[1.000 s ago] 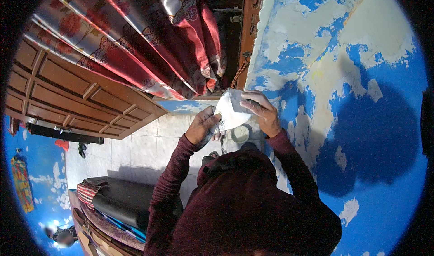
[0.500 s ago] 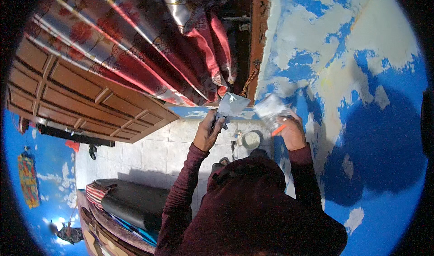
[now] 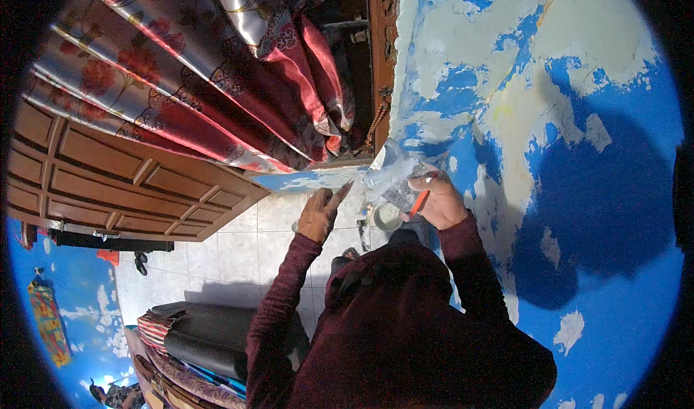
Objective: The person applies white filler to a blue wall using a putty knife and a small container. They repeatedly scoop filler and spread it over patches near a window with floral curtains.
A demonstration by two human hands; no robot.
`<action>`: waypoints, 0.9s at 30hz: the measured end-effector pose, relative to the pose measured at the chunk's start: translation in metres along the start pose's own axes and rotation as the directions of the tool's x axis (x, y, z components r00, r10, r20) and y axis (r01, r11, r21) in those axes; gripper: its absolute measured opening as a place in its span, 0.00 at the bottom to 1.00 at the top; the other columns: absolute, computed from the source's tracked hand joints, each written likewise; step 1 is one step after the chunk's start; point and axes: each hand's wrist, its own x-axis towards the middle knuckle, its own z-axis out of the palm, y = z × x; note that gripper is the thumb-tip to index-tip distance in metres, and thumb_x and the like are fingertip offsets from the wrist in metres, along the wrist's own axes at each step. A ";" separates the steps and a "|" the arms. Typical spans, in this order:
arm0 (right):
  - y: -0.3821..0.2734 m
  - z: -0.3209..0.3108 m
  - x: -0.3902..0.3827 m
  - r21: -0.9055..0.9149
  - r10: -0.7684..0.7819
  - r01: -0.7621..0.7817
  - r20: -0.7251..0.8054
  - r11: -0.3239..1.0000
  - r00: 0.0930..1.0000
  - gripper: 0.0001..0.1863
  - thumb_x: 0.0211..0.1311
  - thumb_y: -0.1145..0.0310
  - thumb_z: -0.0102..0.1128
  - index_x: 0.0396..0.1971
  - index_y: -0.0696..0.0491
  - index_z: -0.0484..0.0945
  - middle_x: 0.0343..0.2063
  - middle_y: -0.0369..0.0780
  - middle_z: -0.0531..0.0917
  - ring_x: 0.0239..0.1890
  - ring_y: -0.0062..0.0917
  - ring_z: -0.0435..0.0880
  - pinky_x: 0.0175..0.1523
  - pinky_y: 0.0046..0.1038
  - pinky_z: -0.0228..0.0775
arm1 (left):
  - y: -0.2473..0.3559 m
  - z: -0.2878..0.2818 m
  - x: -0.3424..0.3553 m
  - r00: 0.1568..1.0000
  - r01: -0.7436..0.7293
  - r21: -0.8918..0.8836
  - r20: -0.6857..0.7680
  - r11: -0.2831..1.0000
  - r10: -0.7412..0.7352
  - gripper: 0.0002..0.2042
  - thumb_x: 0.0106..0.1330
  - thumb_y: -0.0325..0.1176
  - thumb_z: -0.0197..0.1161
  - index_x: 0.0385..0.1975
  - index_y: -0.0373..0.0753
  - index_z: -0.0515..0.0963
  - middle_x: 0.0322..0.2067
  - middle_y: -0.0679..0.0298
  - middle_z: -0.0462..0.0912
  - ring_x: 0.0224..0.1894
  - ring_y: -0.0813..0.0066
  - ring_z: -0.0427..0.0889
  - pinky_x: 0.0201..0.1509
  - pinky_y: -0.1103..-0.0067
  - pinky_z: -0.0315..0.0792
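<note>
Most of the right side of the view is taken up by a wall (image 3: 578, 214) painted deep blue, with broad pale patches where the paint has come off or been covered. Next in size is the red, floral-patterned curtain (image 3: 217, 84) hanging in folds at the upper left, and beside it a panelled brown wooden door (image 3: 108, 185). Pale floor tiles (image 3: 238, 257) lie below these, and at the lower left a black cushioned seat (image 3: 210, 340) stands on them. The person's dark maroon sleeves come up from the lower edge toward the wall. A crumpled, translucent plastic sheet (image 3: 394, 174) is pressed against the wall just beside the door frame, and the right hand (image 3: 437, 203) is on it, fingers curled around its lower edge and also gripping a thin orange tool (image 3: 419, 203) that slants downward from the fist. The left hand (image 3: 322, 210) is held apart from the sheet, open with fingers stretched and pointing toward it, holding nothing. Between and just below the two hands, down on the floor, sits a small round container (image 3: 388, 217) with a pale grey-green content.
</note>
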 end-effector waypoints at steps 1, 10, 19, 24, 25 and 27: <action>-0.001 -0.001 0.001 -0.015 0.020 -0.019 0.014 1.000 1.000 0.17 0.55 0.70 0.59 0.45 0.58 0.75 0.40 0.43 0.81 0.40 0.35 0.82 0.39 0.41 0.77 | -0.004 0.008 -0.007 0.999 0.032 -0.057 0.030 0.998 -0.030 0.27 0.59 0.22 0.53 0.60 0.49 0.69 0.36 0.57 0.73 0.39 0.57 0.75 0.41 0.68 0.72; 0.053 -0.021 -0.015 0.541 0.137 -0.213 0.177 0.813 0.975 0.30 0.71 0.48 0.39 0.65 0.49 0.59 0.60 0.49 0.70 0.60 0.49 0.71 0.49 0.50 0.69 | -0.035 0.097 -0.117 0.706 0.475 -0.864 0.261 0.167 -0.658 0.11 0.70 0.30 0.51 0.49 0.34 0.72 0.32 0.66 0.80 0.29 0.79 0.76 0.30 0.84 0.67; 0.126 -0.023 -0.009 0.506 -0.026 -0.028 0.100 0.862 0.995 0.37 0.61 0.44 0.48 0.67 0.47 0.57 0.66 0.46 0.62 0.63 0.48 0.65 0.56 0.59 0.56 | -0.105 0.172 -0.248 0.610 0.599 -0.801 0.455 0.001 -0.649 0.13 0.69 0.34 0.55 0.47 0.34 0.73 0.35 0.60 0.81 0.35 0.71 0.80 0.39 0.77 0.73; 0.147 -0.043 -0.003 0.460 -0.133 0.100 0.041 0.882 0.990 0.41 0.61 0.44 0.50 0.69 0.49 0.53 0.65 0.52 0.60 0.63 0.48 0.64 0.55 0.52 0.61 | -0.105 0.163 -0.244 0.532 0.673 -0.720 0.628 -0.166 -0.569 0.16 0.61 0.32 0.63 0.47 0.33 0.73 0.37 0.60 0.80 0.38 0.70 0.79 0.42 0.74 0.74; 0.162 -0.055 -0.010 0.501 -0.128 0.152 -0.084 0.852 0.988 0.41 0.61 0.44 0.51 0.69 0.49 0.52 0.65 0.53 0.60 0.62 0.49 0.64 0.55 0.52 0.62 | -0.104 0.161 -0.248 0.525 0.721 -0.686 0.634 -0.100 -0.567 0.18 0.59 0.32 0.65 0.47 0.33 0.72 0.37 0.61 0.80 0.37 0.70 0.78 0.41 0.74 0.74; 0.188 -0.087 -0.020 0.556 -0.109 0.237 -0.254 0.797 0.961 0.42 0.61 0.44 0.52 0.69 0.51 0.50 0.64 0.55 0.60 0.62 0.50 0.65 0.54 0.52 0.64 | -0.099 0.146 -0.224 0.633 0.774 -0.470 0.581 0.425 -0.511 0.23 0.55 0.35 0.70 0.48 0.33 0.71 0.37 0.63 0.80 0.37 0.70 0.78 0.40 0.74 0.74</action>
